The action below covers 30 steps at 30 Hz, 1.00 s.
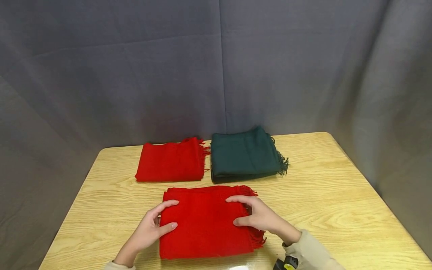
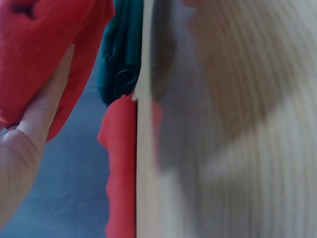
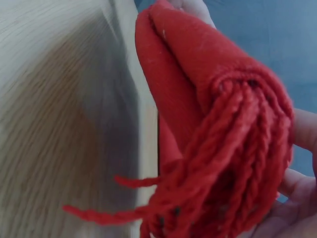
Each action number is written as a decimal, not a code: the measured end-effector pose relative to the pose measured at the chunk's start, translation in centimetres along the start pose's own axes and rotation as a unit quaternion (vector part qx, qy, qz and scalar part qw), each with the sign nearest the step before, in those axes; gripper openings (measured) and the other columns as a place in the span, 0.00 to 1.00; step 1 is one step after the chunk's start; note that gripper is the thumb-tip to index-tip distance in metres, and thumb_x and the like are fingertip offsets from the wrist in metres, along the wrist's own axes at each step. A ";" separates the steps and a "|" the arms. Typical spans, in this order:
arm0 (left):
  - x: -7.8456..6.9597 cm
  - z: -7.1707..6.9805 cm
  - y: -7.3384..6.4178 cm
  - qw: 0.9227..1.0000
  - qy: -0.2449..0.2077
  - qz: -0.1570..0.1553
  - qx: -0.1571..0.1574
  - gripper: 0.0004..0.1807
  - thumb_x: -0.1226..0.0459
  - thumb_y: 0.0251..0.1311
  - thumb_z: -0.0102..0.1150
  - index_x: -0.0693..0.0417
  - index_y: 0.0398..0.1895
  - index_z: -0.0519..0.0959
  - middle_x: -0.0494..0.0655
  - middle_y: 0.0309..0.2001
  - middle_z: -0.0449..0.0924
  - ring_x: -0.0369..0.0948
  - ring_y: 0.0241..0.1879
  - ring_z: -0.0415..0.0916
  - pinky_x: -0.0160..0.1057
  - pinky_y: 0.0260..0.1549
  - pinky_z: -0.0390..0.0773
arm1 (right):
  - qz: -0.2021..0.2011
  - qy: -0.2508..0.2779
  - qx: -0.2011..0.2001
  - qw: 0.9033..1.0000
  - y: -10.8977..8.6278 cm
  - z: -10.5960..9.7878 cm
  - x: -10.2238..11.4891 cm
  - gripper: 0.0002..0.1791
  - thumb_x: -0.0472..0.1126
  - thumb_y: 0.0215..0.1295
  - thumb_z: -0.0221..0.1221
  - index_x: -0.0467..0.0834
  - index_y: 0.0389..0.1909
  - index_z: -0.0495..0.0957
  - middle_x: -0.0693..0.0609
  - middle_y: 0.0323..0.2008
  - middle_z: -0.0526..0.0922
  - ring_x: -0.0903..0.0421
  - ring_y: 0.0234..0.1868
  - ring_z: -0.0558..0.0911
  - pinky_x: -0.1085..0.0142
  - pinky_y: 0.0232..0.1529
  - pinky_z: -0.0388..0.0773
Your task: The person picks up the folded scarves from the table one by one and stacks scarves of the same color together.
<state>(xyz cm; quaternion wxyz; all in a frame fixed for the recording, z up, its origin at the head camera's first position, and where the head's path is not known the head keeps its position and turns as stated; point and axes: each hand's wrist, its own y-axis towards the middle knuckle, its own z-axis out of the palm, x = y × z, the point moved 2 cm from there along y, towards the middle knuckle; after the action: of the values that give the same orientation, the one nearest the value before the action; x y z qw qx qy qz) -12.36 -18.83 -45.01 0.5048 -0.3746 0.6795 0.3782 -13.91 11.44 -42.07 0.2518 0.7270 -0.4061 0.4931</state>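
A folded red scarf (image 1: pixel 206 228) with twisted fringe (image 3: pixel 218 144) along its right end is held between both hands near the front of the table. My left hand (image 1: pixel 145 231) grips its left edge, thumb and a finger on top and the other fingers hidden beneath. At the fringed end, my right hand (image 1: pixel 263 215) grips the opposite edge in the same way. Both wrist views show the scarf raised off the tabletop. Behind it lie a second folded red scarf (image 1: pixel 170 162) and, to its right, a folded dark green scarf (image 1: pixel 243 154).
The light wooden table (image 1: pixel 337 195) has rounded back corners. A grey cloth backdrop (image 1: pixel 162 75) hangs behind it and at both sides. The two scarves at the back lie close together near the table's rear edge, fringes toward the right.
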 end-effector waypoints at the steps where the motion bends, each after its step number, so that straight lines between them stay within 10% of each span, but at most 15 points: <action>1: 0.1 0.1 0.0 1.000 0.000 -0.004 0.004 0.29 0.72 0.52 0.60 0.64 0.59 0.64 0.64 0.49 0.68 0.38 0.28 0.77 0.37 0.25 0.78 | 0.003 -0.001 0.000 1.000 -0.1 -0.1 -0.1 0.28 0.32 0.48 0.64 0.43 0.54 0.73 0.48 0.46 0.74 0.58 0.27 0.66 0.68 0.30 0.68; 20: 2.2 1.9 0.1 0.993 -0.067 -0.060 0.073 0.32 0.73 0.55 0.57 0.64 0.63 0.58 0.67 0.52 0.66 0.43 0.39 0.78 0.44 0.33 0.79 | 0.025 0.021 0.016 0.999 -1.6 0.3 -3.1 0.28 0.30 0.49 0.62 0.40 0.55 0.71 0.50 0.32 0.72 0.62 0.19 0.64 0.69 0.28 0.67; 30: 3.0 2.3 -0.1 0.986 -0.103 -0.111 0.073 0.33 0.75 0.55 0.55 0.65 0.64 0.56 0.63 0.51 0.68 0.48 0.39 0.78 0.45 0.34 0.79 | 0.047 0.018 0.011 0.999 -1.9 1.1 -5.0 0.28 0.30 0.49 0.62 0.41 0.55 0.72 0.42 0.50 0.72 0.54 0.34 0.74 0.65 0.33 0.73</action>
<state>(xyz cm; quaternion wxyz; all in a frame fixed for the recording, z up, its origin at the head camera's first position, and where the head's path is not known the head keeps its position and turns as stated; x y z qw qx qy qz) -12.01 -17.21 -48.42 0.6373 -0.3689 0.6035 0.3059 -12.69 13.30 -47.09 0.2281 0.7007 -0.4297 0.5219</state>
